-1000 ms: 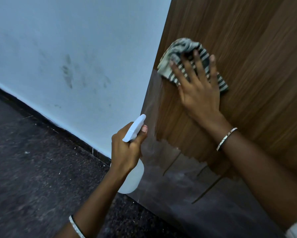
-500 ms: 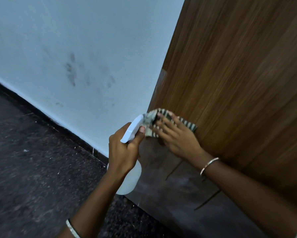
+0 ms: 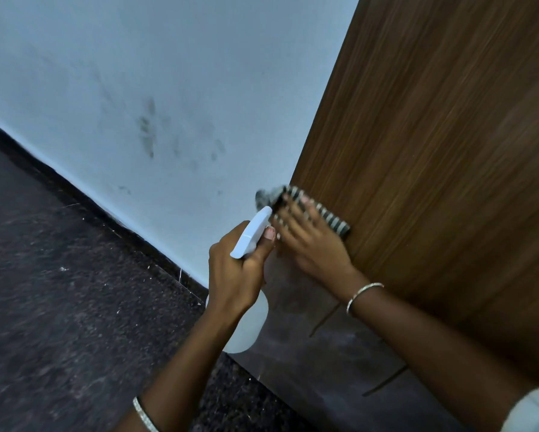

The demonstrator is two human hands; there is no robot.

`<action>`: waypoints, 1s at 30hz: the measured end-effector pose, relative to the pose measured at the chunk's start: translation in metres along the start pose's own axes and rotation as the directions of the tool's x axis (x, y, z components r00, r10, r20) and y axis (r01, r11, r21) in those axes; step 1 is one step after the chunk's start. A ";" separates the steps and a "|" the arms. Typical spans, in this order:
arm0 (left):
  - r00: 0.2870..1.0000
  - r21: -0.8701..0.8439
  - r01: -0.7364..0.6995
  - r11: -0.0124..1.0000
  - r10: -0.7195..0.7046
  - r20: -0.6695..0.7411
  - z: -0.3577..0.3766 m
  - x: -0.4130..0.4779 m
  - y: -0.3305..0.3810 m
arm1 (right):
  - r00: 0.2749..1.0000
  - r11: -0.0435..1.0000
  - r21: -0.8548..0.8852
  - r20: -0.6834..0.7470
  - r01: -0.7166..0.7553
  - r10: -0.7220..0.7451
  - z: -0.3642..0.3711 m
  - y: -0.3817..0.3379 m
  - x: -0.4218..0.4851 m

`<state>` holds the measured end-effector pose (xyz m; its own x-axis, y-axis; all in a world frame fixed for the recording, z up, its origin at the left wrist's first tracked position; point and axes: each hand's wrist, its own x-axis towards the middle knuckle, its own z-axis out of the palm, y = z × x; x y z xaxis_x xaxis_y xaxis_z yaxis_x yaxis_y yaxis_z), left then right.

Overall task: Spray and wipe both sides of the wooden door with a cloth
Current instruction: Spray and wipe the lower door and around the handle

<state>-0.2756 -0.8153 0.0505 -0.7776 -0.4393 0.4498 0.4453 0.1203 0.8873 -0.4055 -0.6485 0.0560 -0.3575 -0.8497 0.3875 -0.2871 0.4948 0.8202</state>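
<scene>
The wooden door (image 3: 433, 145) fills the right side, brown grain above and a dark grey panel at its foot. My right hand (image 3: 312, 244) presses a striped cloth (image 3: 330, 218) flat against the door near its left edge, fingers straight and blurred. My left hand (image 3: 234, 275) grips the neck of a white spray bottle (image 3: 251, 235), thumb by the trigger head. The bottle's body hangs below my fist, close to the door's edge.
A pale blue wall (image 3: 137, 104) with dark smudges stands left of the door. Dark speckled floor (image 3: 59, 307) runs along its black skirting. A bangle sits on each wrist.
My right hand swept the cloth down from high on the door toward its left edge, and now sits slightly right of half a second ago. The left hand with the bottle stayed put.
</scene>
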 end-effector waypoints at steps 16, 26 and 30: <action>0.997 0.019 0.075 0.997 -0.076 0.030 -0.020 -0.018 -0.038 | 0.871 0.876 -0.013 -0.120 -0.482 0.477 -0.036 0.038 0.019; 0.994 0.083 0.066 0.994 -0.073 0.079 -0.019 -0.041 -0.091 | 0.986 0.998 -0.056 0.164 0.042 -0.032 0.043 -0.102 -0.051; 0.990 0.112 0.092 0.989 -0.103 0.092 -0.031 -0.057 -0.102 | 0.977 0.999 -0.022 0.211 -0.026 0.030 0.030 -0.095 -0.080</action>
<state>-0.2623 -0.8303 -0.0687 -0.8568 -0.3656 0.3635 0.3187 0.1785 0.9309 -0.3761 -0.6217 -0.0654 -0.5450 -0.7772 0.3145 -0.2578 0.5123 0.8192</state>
